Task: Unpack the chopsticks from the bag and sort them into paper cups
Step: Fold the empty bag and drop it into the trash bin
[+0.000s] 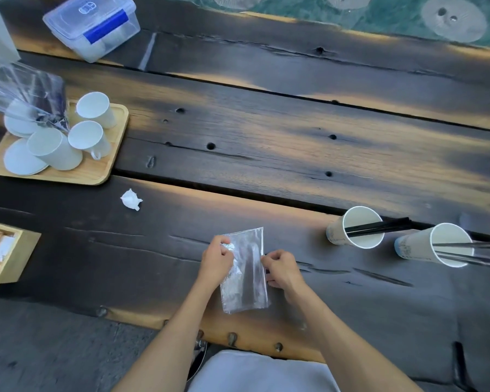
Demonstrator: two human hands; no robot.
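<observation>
Clear bag [245, 271] pinched between both hands [248, 264]

The dark, knotted plank wooden bench [266, 142] looks rough and matt. The clear plastic bag [245, 270] is glossy and crinkled. Two white paper cups [334, 232] look smooth and matt, holding glossy black chopsticks [379, 226].
</observation>
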